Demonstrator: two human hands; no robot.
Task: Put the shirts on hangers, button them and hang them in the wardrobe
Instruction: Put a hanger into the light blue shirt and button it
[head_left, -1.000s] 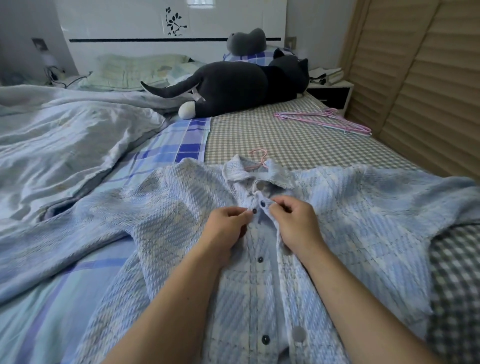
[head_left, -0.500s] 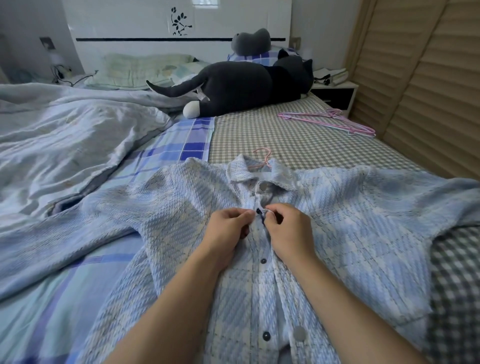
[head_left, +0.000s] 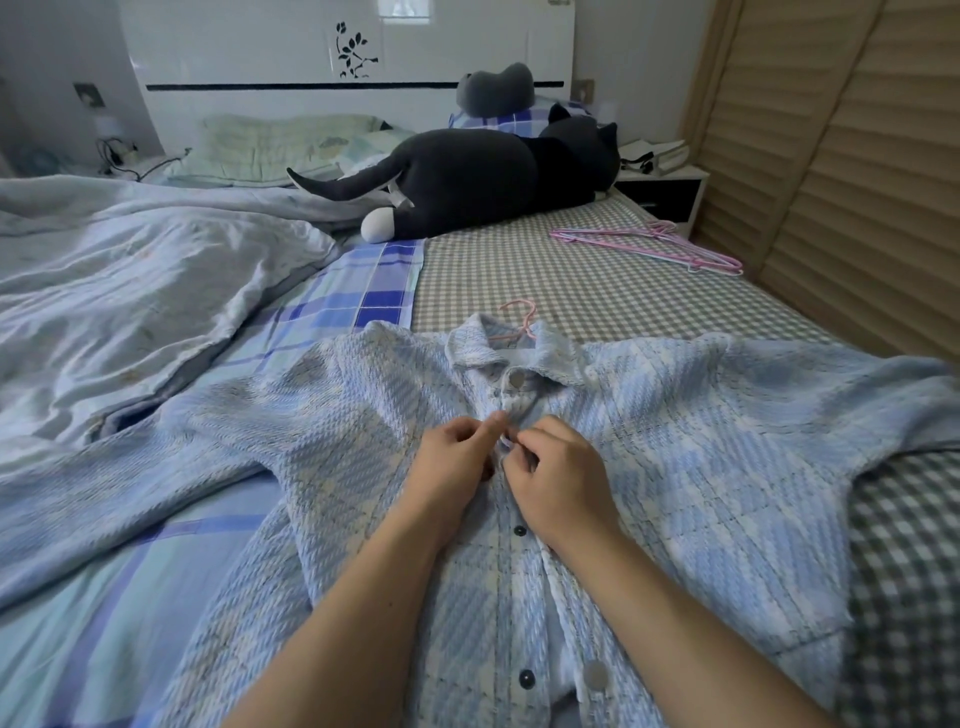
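Observation:
A light blue plaid shirt (head_left: 701, 441) lies front up on the bed, sleeves spread to both sides. The pink hook of a hanger (head_left: 522, 319) sticks out of its collar. My left hand (head_left: 457, 462) pinches the left front edge just below the collar. My right hand (head_left: 556, 473) pinches the right front edge against it, at the second button from the top. That button is hidden under my fingers. A dark button (head_left: 519, 530) shows lower on the placket.
Spare pink hangers (head_left: 649, 244) lie on the checked sheet at the far right. A dark plush cat (head_left: 478, 182) stretches across the bed's head. A crumpled duvet (head_left: 130, 286) fills the left. Slatted wardrobe doors (head_left: 857, 182) run along the right, beyond a nightstand (head_left: 665, 192).
Both hands have closed in together on the placket below the collar. The dark button seen between them a second ago is now covered by my fingers.

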